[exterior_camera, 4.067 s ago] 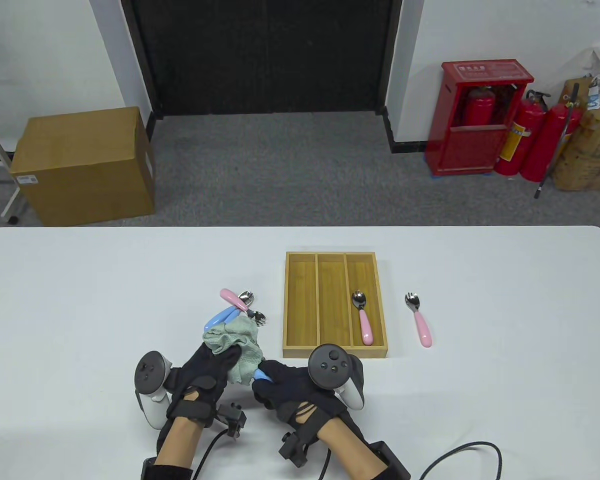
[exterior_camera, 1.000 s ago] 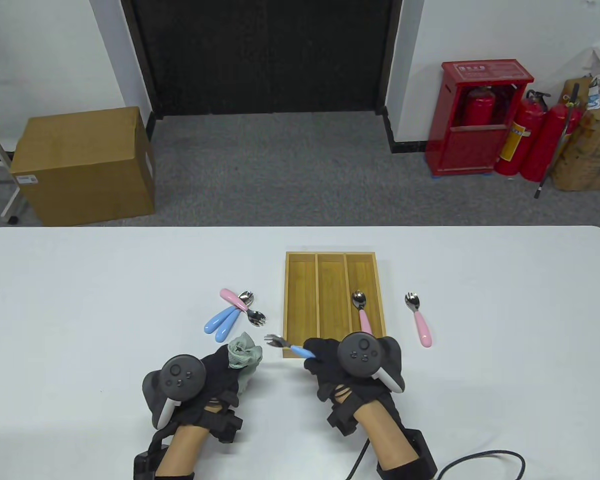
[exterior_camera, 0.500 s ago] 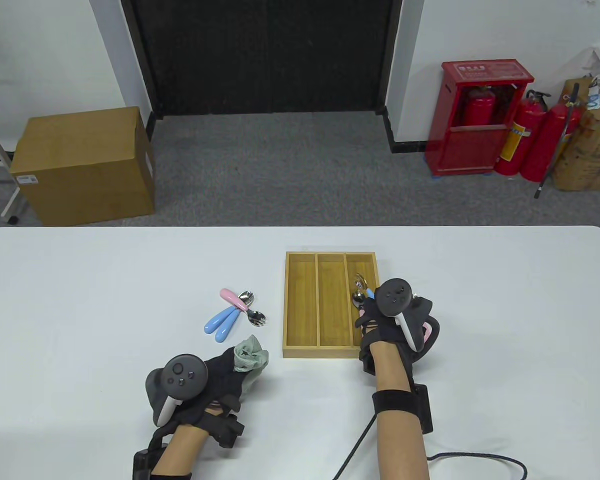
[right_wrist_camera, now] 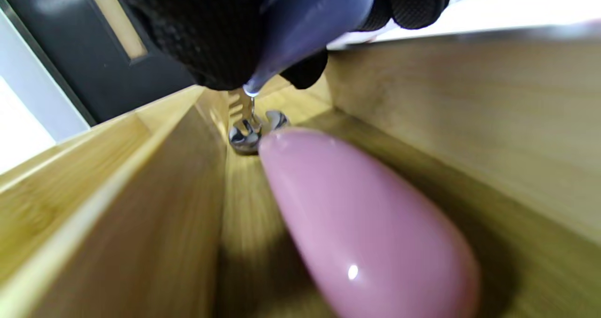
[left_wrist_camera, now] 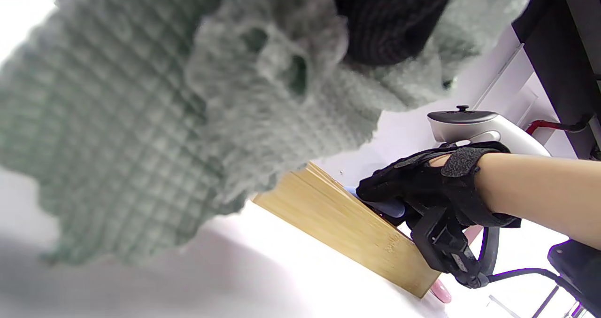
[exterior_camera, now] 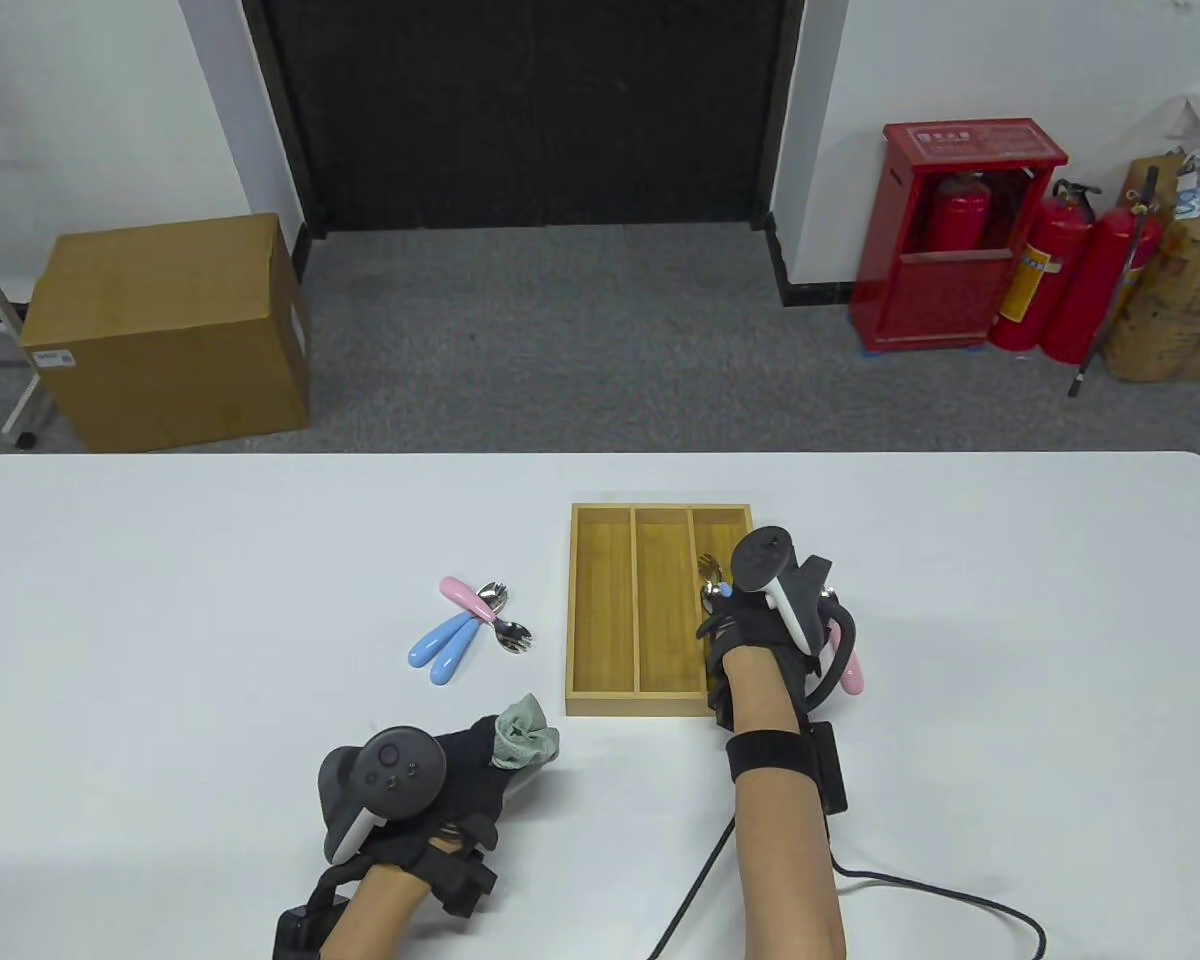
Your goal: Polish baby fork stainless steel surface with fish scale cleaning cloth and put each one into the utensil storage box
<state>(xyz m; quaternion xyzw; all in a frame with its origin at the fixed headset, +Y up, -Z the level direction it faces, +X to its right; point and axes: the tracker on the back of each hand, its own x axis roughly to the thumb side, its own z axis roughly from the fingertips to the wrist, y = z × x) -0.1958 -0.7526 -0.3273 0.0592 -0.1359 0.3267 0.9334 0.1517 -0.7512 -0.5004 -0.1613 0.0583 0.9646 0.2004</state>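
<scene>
The bamboo utensil box point(exterior_camera: 600, 610) has three lanes. My right hand point(exterior_camera: 725, 605) reaches into the right lane and grips a blue-handled fork point(right_wrist_camera: 310, 22). That fork's steel head point(right_wrist_camera: 246, 116) points down, just above the head of a pink-handled fork point(right_wrist_camera: 366, 224) lying in the same lane. The left wrist view shows the blue handle point(left_wrist_camera: 385, 207) low inside the box wall point(left_wrist_camera: 357, 233). My left hand point(exterior_camera: 500, 755) stays near the table's front edge and holds the bunched green cloth point(exterior_camera: 525, 738), which fills the left wrist view point(left_wrist_camera: 164, 120).
Left of the box lie a pink-handled fork point(exterior_camera: 468, 597) and two blue-handled ones point(exterior_camera: 440, 648), overlapping. Another pink-handled fork point(exterior_camera: 853, 672) lies right of the box, half hidden by my right hand. A cable point(exterior_camera: 940, 890) trails from the right wrist.
My right hand pulled the blue fork out of the cloth, carried it to the box and lowered it into the right lane. My left hand drew back slightly with the cloth.
</scene>
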